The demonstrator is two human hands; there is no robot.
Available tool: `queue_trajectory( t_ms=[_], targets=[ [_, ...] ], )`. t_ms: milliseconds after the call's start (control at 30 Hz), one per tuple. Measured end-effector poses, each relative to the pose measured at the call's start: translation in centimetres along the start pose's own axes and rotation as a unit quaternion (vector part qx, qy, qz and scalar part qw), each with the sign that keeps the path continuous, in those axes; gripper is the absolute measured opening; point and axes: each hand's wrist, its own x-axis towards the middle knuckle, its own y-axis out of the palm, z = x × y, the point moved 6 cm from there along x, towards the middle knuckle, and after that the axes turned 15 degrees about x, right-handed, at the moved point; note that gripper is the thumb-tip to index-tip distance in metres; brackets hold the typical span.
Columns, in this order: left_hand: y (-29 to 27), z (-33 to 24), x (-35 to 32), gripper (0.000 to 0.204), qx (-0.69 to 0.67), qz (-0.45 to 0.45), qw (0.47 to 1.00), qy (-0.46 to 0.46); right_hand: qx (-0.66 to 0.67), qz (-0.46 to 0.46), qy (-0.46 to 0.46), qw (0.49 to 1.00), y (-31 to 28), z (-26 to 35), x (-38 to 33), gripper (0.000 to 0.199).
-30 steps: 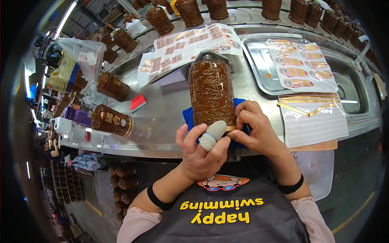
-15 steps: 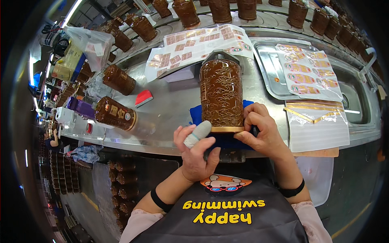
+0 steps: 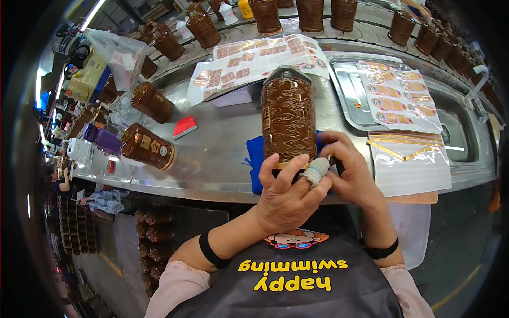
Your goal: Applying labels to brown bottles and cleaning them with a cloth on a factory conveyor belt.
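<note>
Your brown bottle (image 3: 289, 114) lies in front of you over a blue cloth (image 3: 255, 153), its base end toward you. Your left hand (image 3: 290, 202) has its fingers parted, two of them at the gold band (image 3: 281, 166) round the base (another finger wears a pale cover (image 3: 316, 170)). Your right hand (image 3: 347, 170) curls close beside it; I cannot tell whether either hand pinches anything.
</note>
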Motion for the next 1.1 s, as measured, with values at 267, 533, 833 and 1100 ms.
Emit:
queue_trajectory(
  t_ms=[267, 533, 833, 1100],
  targets=[
    [-0.7, 5.0, -1.7, 0.051, -0.109, -0.007, 0.982, -0.154, 0.050, -0.190, -0.005, 0.980, -0.8, 5.2, 0.5, 0.030],
    [-0.1, 5.5, -0.6, 0.069, -0.047, 0.048, 0.986, -0.154, 0.118, -0.196, 0.071, 0.971, 1.3, 3.6, 0.6, 0.024],
    [1.3, 6.8, -1.8, 0.070, -0.102, -0.011, 0.981, -0.164, 0.083, -0.178, 0.079, 0.977, 2.1, 4.2, 0.7, 0.023],
    [1.5, 6.7, -1.2, 0.069, -0.098, -0.012, 0.987, -0.130, 0.101, -0.197, 0.060, 0.973, 2.2, 3.8, 0.4, 0.023]
  ],
)
